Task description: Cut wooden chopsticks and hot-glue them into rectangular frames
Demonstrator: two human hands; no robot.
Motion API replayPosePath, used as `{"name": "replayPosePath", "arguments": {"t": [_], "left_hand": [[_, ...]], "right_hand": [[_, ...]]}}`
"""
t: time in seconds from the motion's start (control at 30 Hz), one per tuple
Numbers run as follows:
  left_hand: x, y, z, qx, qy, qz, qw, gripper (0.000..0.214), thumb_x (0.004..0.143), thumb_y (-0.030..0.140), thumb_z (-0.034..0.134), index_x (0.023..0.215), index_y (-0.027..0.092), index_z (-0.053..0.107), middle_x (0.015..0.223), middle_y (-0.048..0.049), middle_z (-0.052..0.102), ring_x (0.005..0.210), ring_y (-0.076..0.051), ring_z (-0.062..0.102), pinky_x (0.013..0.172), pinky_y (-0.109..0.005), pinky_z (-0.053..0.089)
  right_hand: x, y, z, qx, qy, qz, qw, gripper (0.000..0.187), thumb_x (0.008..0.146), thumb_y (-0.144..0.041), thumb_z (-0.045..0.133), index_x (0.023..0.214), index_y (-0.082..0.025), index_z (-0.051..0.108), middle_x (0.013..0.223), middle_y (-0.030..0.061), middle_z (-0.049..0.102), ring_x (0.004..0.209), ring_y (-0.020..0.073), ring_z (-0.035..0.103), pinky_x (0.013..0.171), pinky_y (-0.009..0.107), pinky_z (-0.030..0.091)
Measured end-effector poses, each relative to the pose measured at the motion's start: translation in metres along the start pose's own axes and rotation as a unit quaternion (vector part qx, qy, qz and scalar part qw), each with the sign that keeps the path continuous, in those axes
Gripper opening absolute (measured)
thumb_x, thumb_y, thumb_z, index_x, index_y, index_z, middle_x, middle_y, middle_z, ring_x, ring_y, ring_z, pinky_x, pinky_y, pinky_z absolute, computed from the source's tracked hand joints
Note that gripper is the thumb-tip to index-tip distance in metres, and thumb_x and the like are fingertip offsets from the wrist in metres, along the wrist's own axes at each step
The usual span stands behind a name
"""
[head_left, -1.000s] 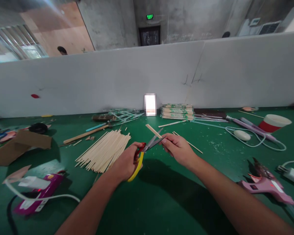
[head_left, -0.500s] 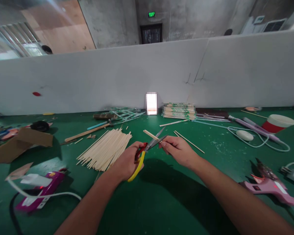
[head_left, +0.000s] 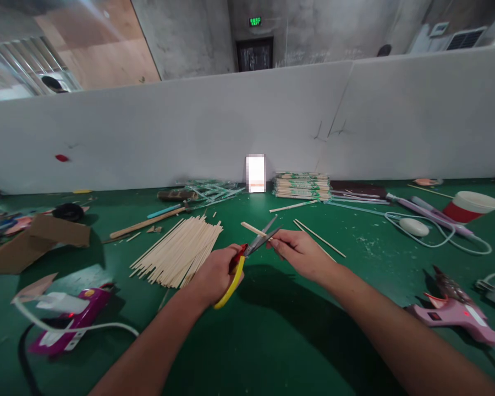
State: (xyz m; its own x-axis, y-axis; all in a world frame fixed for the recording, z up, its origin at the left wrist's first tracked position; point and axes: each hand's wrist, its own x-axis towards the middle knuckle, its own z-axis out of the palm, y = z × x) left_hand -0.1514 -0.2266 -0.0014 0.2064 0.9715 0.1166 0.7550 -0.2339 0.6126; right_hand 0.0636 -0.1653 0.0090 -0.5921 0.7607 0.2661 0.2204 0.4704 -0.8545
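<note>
My left hand [head_left: 214,275] is closed round the red and yellow handles of a pair of scissors [head_left: 247,253], held above a green table [head_left: 272,330]. The grey blades are parted and point up and to the right. My right hand [head_left: 299,253] pinches a short pale wooden stick [head_left: 252,229] that lies across the blades, its free end sticking out to the left. Just left of my left hand lies a fanned pile of several thin wooden sticks [head_left: 179,250].
A purple glue gun [head_left: 68,322] with a white cord lies at the left, a pink glue gun [head_left: 456,313] at the right. Cardboard [head_left: 33,242], wrapped stick packs [head_left: 301,187], a red cup [head_left: 470,206] and loose sticks [head_left: 319,237] lie farther back. A white partition [head_left: 231,126] closes the far edge.
The stick in my right hand has tipped lower and sits deeper between the blades. Both hands have hardly shifted; the view has tilted slightly.
</note>
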Motion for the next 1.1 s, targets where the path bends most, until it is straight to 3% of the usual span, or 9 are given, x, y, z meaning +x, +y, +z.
{"name": "replayPosePath", "arguments": {"t": [0.17,0.27,0.37,0.5,0.6,0.77,0.9,0.97,1.1], "left_hand": [[0.000,0.002,0.000,0.005,-0.003,-0.009,1.000,0.013,0.072,0.015,0.052,0.082,0.017,0.060,0.075,-0.0030,0.061,0.059,-0.014,0.051,0.055,-0.024,0.034],[0.000,0.002,0.001,-0.009,-0.007,-0.013,1.000,0.016,0.072,0.014,0.053,0.086,0.017,0.061,0.077,-0.0037,0.061,0.062,-0.015,0.053,0.056,-0.025,0.034],[-0.001,0.004,0.001,-0.018,-0.011,-0.015,1.000,0.018,0.073,0.016,0.053,0.090,0.016,0.060,0.080,-0.0043,0.062,0.065,-0.016,0.055,0.059,-0.025,0.037],[-0.001,0.001,0.001,-0.010,-0.016,-0.016,1.000,0.015,0.075,0.017,0.050,0.089,0.016,0.057,0.083,-0.0039,0.062,0.069,-0.016,0.056,0.061,-0.026,0.039],[-0.002,-0.003,0.002,0.000,-0.019,-0.010,1.000,0.014,0.076,0.017,0.049,0.088,0.017,0.056,0.084,-0.0033,0.062,0.069,-0.016,0.055,0.062,-0.026,0.039],[-0.003,-0.003,0.005,-0.005,-0.010,-0.022,1.000,0.014,0.079,0.022,0.050,0.091,0.018,0.056,0.084,-0.0026,0.062,0.070,-0.016,0.055,0.062,-0.026,0.039],[-0.002,-0.002,0.006,0.000,0.017,-0.016,1.000,0.013,0.076,0.016,0.049,0.087,0.017,0.055,0.081,-0.0020,0.062,0.067,-0.014,0.055,0.060,-0.024,0.039],[-0.001,-0.002,0.007,0.006,0.023,-0.018,1.000,0.013,0.075,0.015,0.048,0.086,0.017,0.055,0.078,-0.0014,0.061,0.064,-0.014,0.055,0.058,-0.023,0.038],[0.000,-0.001,0.009,0.007,0.017,-0.021,1.000,0.014,0.073,0.015,0.049,0.085,0.016,0.056,0.077,-0.0013,0.061,0.064,-0.014,0.055,0.057,-0.023,0.038]], "right_hand": [[-0.001,0.002,0.007,0.021,0.034,0.013,0.999,0.025,0.090,-0.031,0.043,0.084,-0.020,0.064,0.064,-0.0018,0.053,0.052,0.0108,0.048,0.052,0.024,0.038],[0.000,0.008,0.006,0.048,0.143,0.040,0.988,0.027,0.091,-0.037,0.040,0.092,-0.021,0.063,0.069,0.0000,0.057,0.055,0.0125,0.054,0.053,0.024,0.041],[0.003,0.013,-0.008,-0.075,0.224,0.088,0.968,0.030,0.091,-0.039,0.039,0.093,-0.021,0.063,0.072,0.0023,0.061,0.060,0.0150,0.056,0.053,0.025,0.039],[0.010,0.026,-0.032,-0.357,0.111,0.237,0.897,0.029,0.088,-0.034,0.041,0.080,-0.022,0.067,0.073,0.0070,0.065,0.065,0.0213,0.059,0.054,0.029,0.036],[0.012,0.039,-0.037,-0.393,0.039,0.286,0.873,0.024,0.082,-0.028,0.049,0.073,-0.018,0.068,0.076,0.0118,0.068,0.071,0.0260,0.063,0.058,0.033,0.040],[0.009,0.033,-0.021,-0.322,0.134,0.135,0.927,0.028,0.089,-0.035,0.045,0.101,-0.018,0.063,0.107,0.0103,0.065,0.101,0.0228,0.058,0.083,0.032,0.042],[0.002,0.008,0.001,-0.099,0.090,0.035,0.990,0.031,0.092,-0.042,0.038,0.097,-0.021,0.061,0.077,0.0021,0.065,0.066,0.0149,0.060,0.061,0.027,0.046],[0.000,0.002,0.012,-0.078,0.075,0.017,0.994,0.025,0.089,-0.038,0.046,0.099,-0.021,0.060,0.078,0.0023,0.066,0.066,0.0150,0.060,0.060,0.027,0.046],[-0.005,0.006,0.027,-0.061,0.167,0.007,0.984,0.019,0.086,-0.034,0.051,0.098,-0.021,0.058,0.082,0.0036,0.066,0.069,0.0150,0.061,0.061,0.026,0.047]]}}
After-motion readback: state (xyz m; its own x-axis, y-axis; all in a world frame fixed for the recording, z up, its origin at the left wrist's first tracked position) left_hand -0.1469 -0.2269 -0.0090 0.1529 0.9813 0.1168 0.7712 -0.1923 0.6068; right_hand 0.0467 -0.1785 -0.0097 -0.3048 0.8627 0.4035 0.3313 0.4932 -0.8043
